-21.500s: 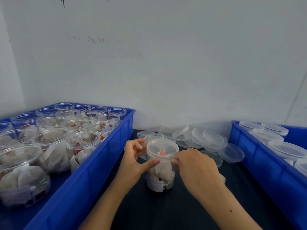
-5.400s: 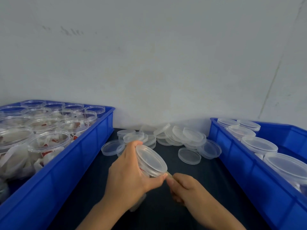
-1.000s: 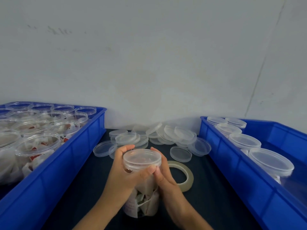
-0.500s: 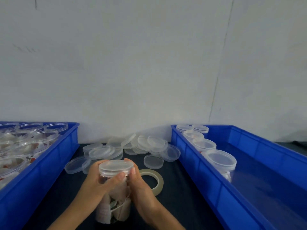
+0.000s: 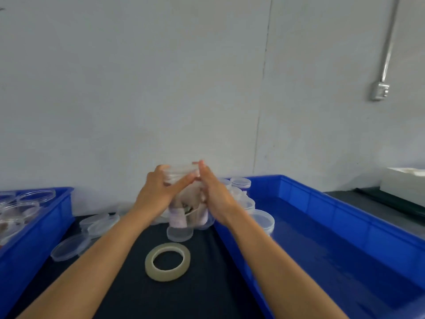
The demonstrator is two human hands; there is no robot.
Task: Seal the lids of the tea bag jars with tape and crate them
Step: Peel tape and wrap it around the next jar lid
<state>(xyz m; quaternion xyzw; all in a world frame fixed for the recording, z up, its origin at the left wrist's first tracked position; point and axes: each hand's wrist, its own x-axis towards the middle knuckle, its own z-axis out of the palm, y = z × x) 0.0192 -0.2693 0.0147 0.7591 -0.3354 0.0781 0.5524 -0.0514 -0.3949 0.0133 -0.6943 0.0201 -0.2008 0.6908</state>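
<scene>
Two big blue plastic crates flank a dark worktop [image 5: 128,295]: the left blue plastic crate [image 5: 30,245] holds open jars of tea bags, and the right blue plastic crate [image 5: 322,226] has a few lidded jars at its far left corner and much bare floor nearer me. Loose clear round plastic lids [image 5: 96,224] lie scattered on the worktop, with a flat roll of clear tape [image 5: 167,262] lying near me. I hold a clear plastic jar of tea bags [image 5: 184,199], lidded, raised above the worktop between both hands. My left hand [image 5: 158,192] wraps the lid edge, fingers curled round it; my right hand [image 5: 212,192] lies against the jar's other side, fingers fairly straight, though blur hides how firm that grip is. I judge this jar is headed for the right crate. To do it well, I should keep it upright, support the body and not the lid alone, and set it just beside the jars already there.
</scene>
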